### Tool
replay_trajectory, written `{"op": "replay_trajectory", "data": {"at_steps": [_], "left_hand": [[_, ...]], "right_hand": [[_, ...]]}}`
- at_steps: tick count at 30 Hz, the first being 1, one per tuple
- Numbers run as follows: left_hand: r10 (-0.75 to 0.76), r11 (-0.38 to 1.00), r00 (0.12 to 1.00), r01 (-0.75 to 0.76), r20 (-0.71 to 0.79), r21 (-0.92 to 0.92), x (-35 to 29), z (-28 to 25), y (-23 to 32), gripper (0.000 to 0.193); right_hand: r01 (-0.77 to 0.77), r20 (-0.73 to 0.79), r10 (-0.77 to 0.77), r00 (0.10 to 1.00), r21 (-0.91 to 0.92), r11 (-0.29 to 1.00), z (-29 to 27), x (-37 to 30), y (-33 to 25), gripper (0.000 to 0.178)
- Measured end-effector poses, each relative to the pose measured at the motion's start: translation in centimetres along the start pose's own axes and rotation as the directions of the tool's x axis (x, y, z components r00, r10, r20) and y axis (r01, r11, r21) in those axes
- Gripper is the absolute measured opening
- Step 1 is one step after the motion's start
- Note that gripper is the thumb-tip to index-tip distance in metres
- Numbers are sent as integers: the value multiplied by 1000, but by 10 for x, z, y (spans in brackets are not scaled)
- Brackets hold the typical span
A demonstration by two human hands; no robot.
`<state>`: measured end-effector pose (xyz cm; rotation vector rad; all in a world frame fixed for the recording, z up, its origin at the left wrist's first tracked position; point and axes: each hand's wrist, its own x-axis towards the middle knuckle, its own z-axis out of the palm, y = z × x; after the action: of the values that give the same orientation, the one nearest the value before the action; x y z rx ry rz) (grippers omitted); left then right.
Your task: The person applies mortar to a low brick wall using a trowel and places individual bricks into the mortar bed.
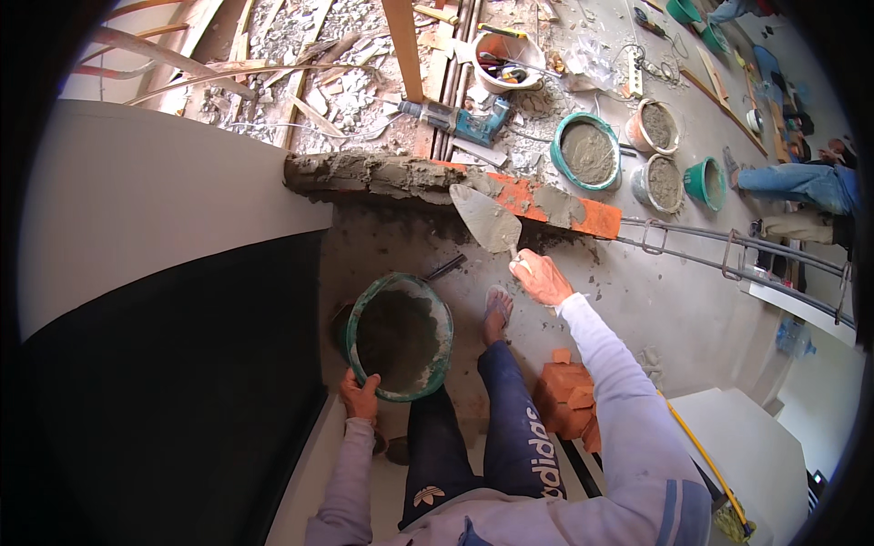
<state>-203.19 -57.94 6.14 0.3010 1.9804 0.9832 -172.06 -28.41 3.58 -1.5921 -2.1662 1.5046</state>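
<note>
My right hand [543, 279] is closed round the handle of a pointed trowel [489, 221]. Its blade, smeared with grey mortar, lies up against the near side of a low brick wall. Wet mortar [373, 177] covers the wall's left part, while orange brick [596, 219] shows bare at its right end. With its fingers over the rim, my left hand [360, 396] grips a green bucket [445, 350] in front of my legs. Grey mortar [396, 337] sits inside that bucket. A dark bar-like piece [446, 267] sticks out beside it.
Orange bricks [566, 400] are stacked right of my legs. Steel rebar [728, 246] runs rightward from the wall. Beyond the wall lie a blue drill [473, 122], a tool bucket [503, 82], a green mortar bucket [555, 155] and rubble [346, 91]. Another person [801, 182] is at the right.
</note>
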Motion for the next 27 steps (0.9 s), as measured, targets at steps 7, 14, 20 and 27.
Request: {"op": "replay_trajectory", "data": {"at_steps": [7,14,20,27], "left_hand": [[5,999,996,-2,85,-35,-3,7,7,13],[29,999,995,-26,97,-34,-3,19,26,11],[174,960,972,-203,157,194,10,17,47,9],[231,902,900,-341,369,266,20,-12,145,22]], "right_hand": [[326,46,-334,942,-374,868,22,49,-40,20],[-165,91,152,984,171,971,2,10,-54,33],[-152,11,153,988,-95,984,-20,-47,-57,27],[293,199,-218,955,-558,776,5,-105,-123,22]]}}
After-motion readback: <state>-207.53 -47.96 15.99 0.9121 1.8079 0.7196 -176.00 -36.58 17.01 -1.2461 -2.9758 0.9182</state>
